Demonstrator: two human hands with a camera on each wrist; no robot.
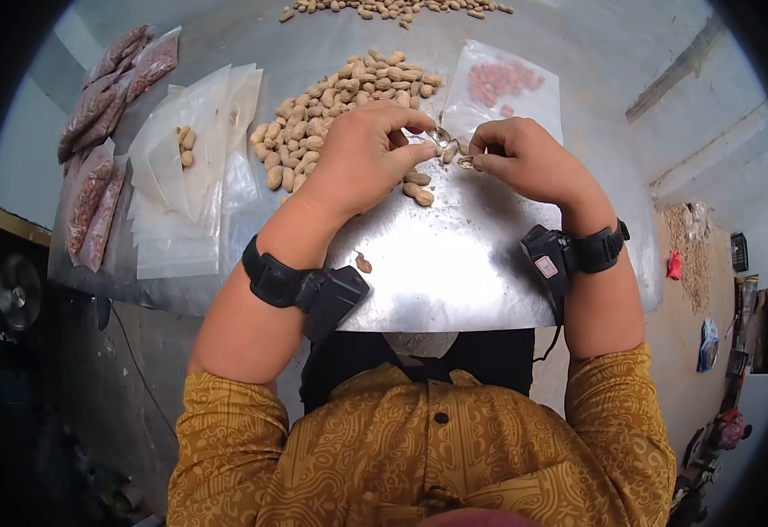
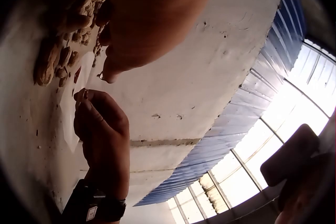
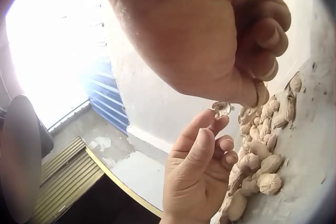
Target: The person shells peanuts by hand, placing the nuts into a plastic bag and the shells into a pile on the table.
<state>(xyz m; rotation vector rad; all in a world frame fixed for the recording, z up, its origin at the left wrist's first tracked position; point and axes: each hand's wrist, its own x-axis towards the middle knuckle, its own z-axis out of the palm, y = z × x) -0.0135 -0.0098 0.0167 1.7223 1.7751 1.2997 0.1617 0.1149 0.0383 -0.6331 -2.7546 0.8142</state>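
My left hand [image 1: 371,154] pinches a piece of peanut shell between thumb and fingertip; its hollow pale inside shows in the right wrist view as an open shell [image 3: 221,109]. Opposite it, my right hand [image 1: 529,162] holds another small shell piece [image 1: 465,162] between thumb and forefinger. The two hands' fingertips are a short way apart, low over the metal table [image 1: 454,255]. Below and between them lie a few whole peanuts [image 1: 419,195]. Directly beyond the left hand is a heap of unshelled peanuts [image 1: 349,92].
A clear plastic bag with red shelled kernels [image 1: 502,81] lies beyond the right hand. Left of the heap are flat plastic bags [image 1: 177,237] with several peanuts on top, then filled bags of kernels [image 1: 94,206]. A shell scrap [image 1: 364,263] lies near the left wrist.
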